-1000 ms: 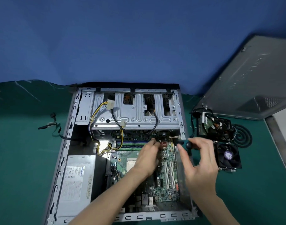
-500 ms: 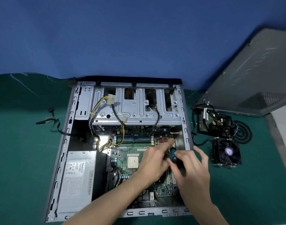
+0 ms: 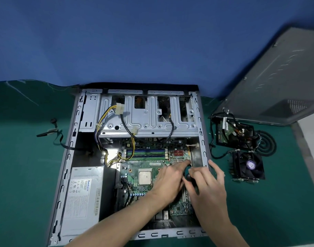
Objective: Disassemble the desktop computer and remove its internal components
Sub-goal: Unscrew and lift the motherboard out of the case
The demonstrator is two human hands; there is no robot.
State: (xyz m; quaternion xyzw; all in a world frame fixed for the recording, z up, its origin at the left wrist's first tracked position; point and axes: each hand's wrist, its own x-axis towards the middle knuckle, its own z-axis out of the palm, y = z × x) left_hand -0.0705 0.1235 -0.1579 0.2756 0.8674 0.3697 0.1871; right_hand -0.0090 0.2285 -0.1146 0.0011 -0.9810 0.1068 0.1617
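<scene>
The computer case [image 3: 76, 157] is lying open on its side in the middle of the desk [image 3: 28, 175], so the motherboard [image 3: 145, 164] is facing up in its right half. That probably explains why both hands are working from above.

The right hand [image 3: 208, 190] is gripping a screwdriver [image 3: 189, 177] by its black handle, fingers curled round it. The shaft is pointing down towards the motherboard's right edge, though its tip is hidden.

The left hand [image 3: 167, 182] is holding nothing that I can see. Its index finger is stretching out flat towards the same spot, likely steadying the tip or marking 1 mounting screw.

The motherboard is lying directly under both hands, against the case's right wall, with its bare CPU [image 3: 145, 177] just left of the left hand.

The cooler fan [image 3: 249, 165], the hard drive [image 3: 233, 133] and the side panel [image 3: 277, 82] are lying out towards the desk's right edge.
</scene>
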